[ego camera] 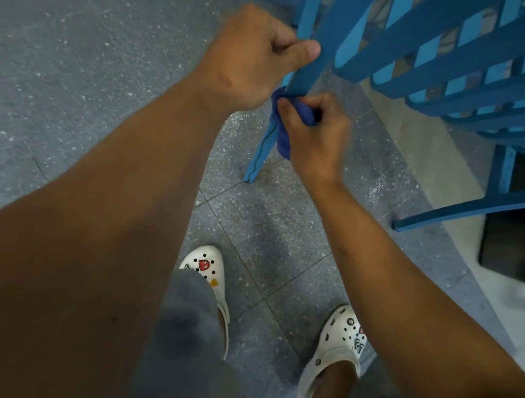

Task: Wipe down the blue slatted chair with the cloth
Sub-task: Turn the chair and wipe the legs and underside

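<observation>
The left hand [252, 59] curls round a slanting rail of the blue slatted chair [454, 27], thumb laid along it. Just below, the right hand [316, 132] pinches a bunched dark-blue cloth [281, 133] against the same rail, close to where it runs down to its foot on the grey speckled floor [32, 97]. The chair fills the upper right, its dark slats crossing lighter ones, paint matte. The white clogs [209, 276] below carry small charms, no writing I can read. Open floor lies to the left; a pale ledge [425, 152] runs under the chair at right.
</observation>
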Demonstrator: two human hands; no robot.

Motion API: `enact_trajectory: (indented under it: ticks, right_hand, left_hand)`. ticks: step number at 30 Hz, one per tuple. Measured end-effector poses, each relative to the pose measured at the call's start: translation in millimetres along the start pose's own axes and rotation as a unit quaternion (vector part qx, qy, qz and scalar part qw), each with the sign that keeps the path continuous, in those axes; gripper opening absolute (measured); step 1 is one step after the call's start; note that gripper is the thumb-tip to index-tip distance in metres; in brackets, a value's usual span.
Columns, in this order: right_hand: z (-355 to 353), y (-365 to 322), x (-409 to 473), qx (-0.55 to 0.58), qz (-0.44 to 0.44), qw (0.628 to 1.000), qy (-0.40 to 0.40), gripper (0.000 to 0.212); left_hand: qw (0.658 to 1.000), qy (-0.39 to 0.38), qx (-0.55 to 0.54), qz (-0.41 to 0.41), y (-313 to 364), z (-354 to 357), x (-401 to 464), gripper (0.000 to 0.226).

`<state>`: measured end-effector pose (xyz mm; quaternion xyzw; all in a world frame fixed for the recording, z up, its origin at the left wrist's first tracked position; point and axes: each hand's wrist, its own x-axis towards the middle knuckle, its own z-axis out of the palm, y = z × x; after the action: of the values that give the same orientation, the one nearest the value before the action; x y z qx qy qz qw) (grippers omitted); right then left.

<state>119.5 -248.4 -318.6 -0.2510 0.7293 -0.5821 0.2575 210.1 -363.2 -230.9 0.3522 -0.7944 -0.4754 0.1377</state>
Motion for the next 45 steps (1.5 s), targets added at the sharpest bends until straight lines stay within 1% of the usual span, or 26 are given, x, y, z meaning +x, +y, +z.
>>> enact_trajectory:
  ticks: [3,5,7,9,11,13,15,17,18,20,22,24,25,26,29,31,33,34,35,36,37,40,41,43,44,45]
  right_hand:
    - [10.7,18.0,-4.9,-0.013,0.078,0.997,0.009,0.03]
    - [10.0,20.9,-8.7,0.014,0.109,0.994,0.007,0.035]
    - [6.4,10.9,-8.9,0.036,0.092,0.995,0.002,0.035]
    - [3.2,-7.7,-6.9,0.086,0.049,0.995,-0.007,0.032]
    - [0.5,-24.9,-2.6,0.14,0.009,0.99,0.006,0.022]
    - [-0.1,-33.0,-0.2,0.152,-0.012,0.988,0.018,0.018]
    - [1.2,-23.9,2.6,0.131,-0.004,0.991,0.004,0.023]
    - [5.1,-4.1,2.5,0.08,0.033,0.996,-0.006,0.033]
    - [7.2,7.2,-0.4,0.057,0.057,0.997,-0.009,0.034]
    - [10.6,25.2,-9.0,0.019,0.105,0.994,0.001,0.028]
    - [11.4,35.8,-12.9,0.003,0.133,0.991,0.005,0.022]
    - [9.7,29.8,-11.2,0.018,0.134,0.991,-0.003,0.02]
    - [8.3,24.8,-9.2,0.024,0.127,0.992,-0.001,0.023]
    - [5.5,17.4,-7.2,0.027,0.114,0.993,0.002,0.025]
    - [-3.6,-4.8,-5.3,0.033,0.058,0.998,0.016,0.017]
    - [-4.2,-4.8,-4.2,0.036,0.046,0.998,0.002,0.021]
    - [-0.5,14.0,-1.7,0.042,0.064,0.997,-0.026,0.03]
    - [3.2,23.0,-2.5,0.035,0.093,0.994,-0.034,0.032]
    - [7.3,33.4,-3.8,0.026,0.121,0.992,-0.033,0.03]
    - [9.7,40.3,-6.7,0.012,0.139,0.99,-0.029,0.022]
    - [10.8,45.8,-9.5,0.001,0.138,0.99,-0.024,0.014]
    - [10.2,47.3,-10.0,-0.028,0.155,0.987,-0.038,0.012]
    - [8.7,43.6,-8.6,-0.021,0.16,0.986,-0.04,0.014]
    - [3.8,25.7,-6.0,-0.008,0.139,0.989,-0.042,0.025]
    - [-0.2,17.5,-4.6,-0.009,0.117,0.992,-0.039,0.026]
    - [-4.4,8.5,-3.6,-0.021,0.09,0.995,-0.033,0.02]
  left_hand:
    - [1.0,-0.002,0.008,0.005,-1.2,-0.9,0.5,0.05]
    - [1.0,-0.005,0.012,0.006,-1.3,-1.5,0.3,0.052]
    - [1.0,-0.008,0.013,0.006,-0.2,-2.0,-1.0,0.051]
    - [1.0,-0.012,0.011,0.005,-0.5,-2.7,-0.9,0.05]
    - [1.0,-0.016,0.007,0.005,-1.1,-2.4,-0.5,0.047]
    - [1.0,-0.017,0.004,0.006,-1.1,-2.2,-0.4,0.046]
    - [1.0,-0.016,0.002,0.002,0.0,-2.0,-1.2,0.047]
    - [1.0,-0.012,0.0,-0.003,0.5,-1.7,-1.8,0.05]
    - [1.0,-0.011,-0.001,-0.004,0.8,-1.4,-2.0,0.051]
    - [1.0,-0.014,0.002,-0.008,0.9,-1.2,-1.9,0.051]
    - [1.0,-0.018,0.007,-0.005,-1.1,-1.5,-1.6,0.051]
    - [1.0,-0.019,0.013,0.006,-4.0,-0.6,-0.3,0.049]
    - [1.0,-0.017,0.014,0.012,-5.9,0.5,0.4,0.048]
    - [1.0,-0.012,0.013,0.018,-8.3,2.0,1.6,0.048]
    - [0.999,0.004,0.015,0.032,-13.3,7.8,4.7,0.046]
    - [0.999,0.007,0.011,0.036,-14.5,9.6,5.1,0.044]
    - [0.999,0.008,0.011,0.038,-15.8,9.5,4.0,0.044]
    - [0.999,0.006,0.012,0.037,-16.4,9.6,3.5,0.044]
    - [0.999,0.001,0.013,0.036,-16.7,10.1,2.7,0.044]
    - [0.999,-0.004,0.016,0.037,-17.3,10.8,1.9,0.045]
    - [0.999,-0.008,0.02,0.04,-18.3,11.4,1.2,0.045]
    - [0.999,-0.014,0.024,0.044,-23.2,11.7,3.4,0.044]
    - [0.999,-0.015,0.023,0.044,-25.1,12.6,4.5,0.043]
    - [0.999,-0.016,0.02,0.035,-30.4,16.7,7.1,0.035]
    - [0.999,-0.019,0.017,0.028,-34.7,19.9,7.6,0.029]
    - [0.999,-0.025,0.014,0.023,-40.0,23.2,7.7,0.023]
